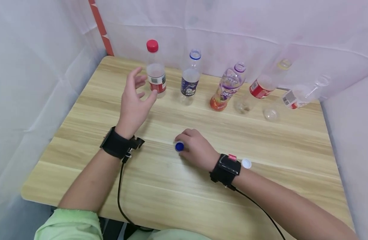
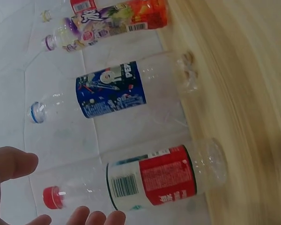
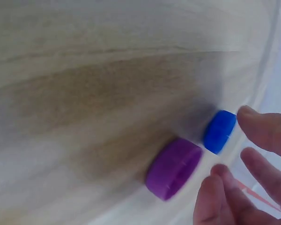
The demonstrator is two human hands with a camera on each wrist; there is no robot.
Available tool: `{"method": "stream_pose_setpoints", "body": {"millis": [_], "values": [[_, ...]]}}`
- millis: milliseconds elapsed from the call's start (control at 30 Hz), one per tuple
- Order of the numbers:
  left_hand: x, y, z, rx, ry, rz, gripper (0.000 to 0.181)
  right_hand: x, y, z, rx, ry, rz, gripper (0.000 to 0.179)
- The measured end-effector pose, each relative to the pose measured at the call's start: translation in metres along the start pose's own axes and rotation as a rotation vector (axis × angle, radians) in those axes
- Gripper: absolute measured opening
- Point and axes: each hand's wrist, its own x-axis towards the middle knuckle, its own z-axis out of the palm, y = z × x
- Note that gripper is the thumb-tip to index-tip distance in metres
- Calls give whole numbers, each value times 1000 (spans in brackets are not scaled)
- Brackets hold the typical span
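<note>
My left hand (image 1: 135, 100) reaches up beside the red-capped bottle (image 1: 155, 71), fingers and thumb spread around its near side. That hand holds nothing. In the left wrist view, the bottle's red cap (image 2: 53, 197) is on, and the fingertips overlap the lower edge of the bottle. My right hand (image 1: 197, 150) is low over the table, with thumb and fingers parted around a blue cap (image 1: 179, 146). The right wrist view shows the thumb tip right at the blue cap's edge and the other fingertips short of it. A purple cap (image 3: 174, 168) lies beside them, hidden in the head view.
To the right stand uncapped bottles: a blue-labelled bottle (image 1: 190, 78), a juice bottle (image 1: 227, 87), a red-labelled bottle (image 1: 261, 87) and a clear bottle (image 1: 296, 97). A white cap (image 1: 246, 163) lies by the right wrist. White cloth (image 1: 220, 26) hangs behind the wooden table (image 1: 90, 133).
</note>
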Motion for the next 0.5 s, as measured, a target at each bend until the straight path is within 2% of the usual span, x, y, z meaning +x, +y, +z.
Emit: {"method": "stream_pose_setpoints", "body": {"millis": [200,333,500], "values": [[11,-18,3,-5,28,-43,76,-30,-6,-20,35,115,27,37],[26,-32,8,18,35,-97,81,-55,-10,-35,70,173,44,37],[47,-48,14,64,4,-160,94,-82,-11,-47,61,239,83,39]]}}
